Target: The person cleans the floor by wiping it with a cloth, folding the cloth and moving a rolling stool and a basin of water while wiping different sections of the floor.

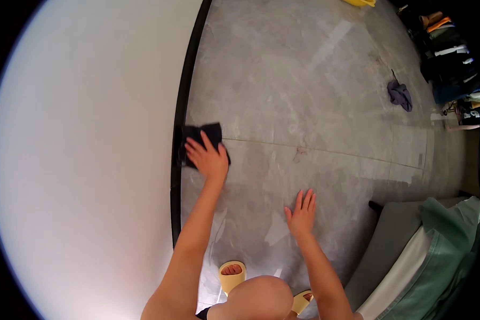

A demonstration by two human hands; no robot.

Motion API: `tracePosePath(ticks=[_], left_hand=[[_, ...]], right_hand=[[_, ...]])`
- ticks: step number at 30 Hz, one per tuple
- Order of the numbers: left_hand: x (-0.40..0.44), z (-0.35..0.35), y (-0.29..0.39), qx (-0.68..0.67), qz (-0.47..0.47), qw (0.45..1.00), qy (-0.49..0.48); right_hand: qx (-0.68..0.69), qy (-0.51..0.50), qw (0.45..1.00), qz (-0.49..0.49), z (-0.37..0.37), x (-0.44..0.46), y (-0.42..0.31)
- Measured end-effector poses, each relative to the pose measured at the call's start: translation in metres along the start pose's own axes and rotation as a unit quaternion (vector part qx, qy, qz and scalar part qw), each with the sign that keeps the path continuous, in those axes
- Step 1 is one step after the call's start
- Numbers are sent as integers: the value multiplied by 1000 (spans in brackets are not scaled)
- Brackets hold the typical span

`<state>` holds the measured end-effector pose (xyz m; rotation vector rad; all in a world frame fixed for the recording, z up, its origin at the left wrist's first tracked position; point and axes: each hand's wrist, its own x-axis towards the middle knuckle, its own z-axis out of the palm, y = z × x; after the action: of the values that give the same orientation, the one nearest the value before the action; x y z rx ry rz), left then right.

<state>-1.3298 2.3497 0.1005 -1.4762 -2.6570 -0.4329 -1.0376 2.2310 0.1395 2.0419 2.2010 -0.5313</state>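
A dark cloth (210, 132) lies on the grey floor (266, 112), against the black baseboard (185, 80) at the foot of the white wall. My left hand (207, 159) rests flat on top of this cloth, its fingers spread. Part of the cloth is hidden beneath the palm. To the right and lower down, my right hand (302, 214) is set on the bare floor with its fingers apart, and it holds nothing.
The white wall (90, 160) fills the left side. A crumpled dark cloth (399, 96) is on the floor at the right. A grey bed or sofa (392, 234) with green fabric (426, 272) stands lower right. A yellow object (361, 2) shows at the top, with hanging clothes (450, 58) upper right.
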Motion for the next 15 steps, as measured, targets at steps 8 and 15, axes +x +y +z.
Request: tracePosePath(ticks=[8,15], left_hand=[[34,31,175,-117,304,939,-110],[2,12,58,-56,198,977,-48]], right_hand=[[0,-31,999,24,-11,-1,-7],[-18,-62,998,23,-19,3,1]])
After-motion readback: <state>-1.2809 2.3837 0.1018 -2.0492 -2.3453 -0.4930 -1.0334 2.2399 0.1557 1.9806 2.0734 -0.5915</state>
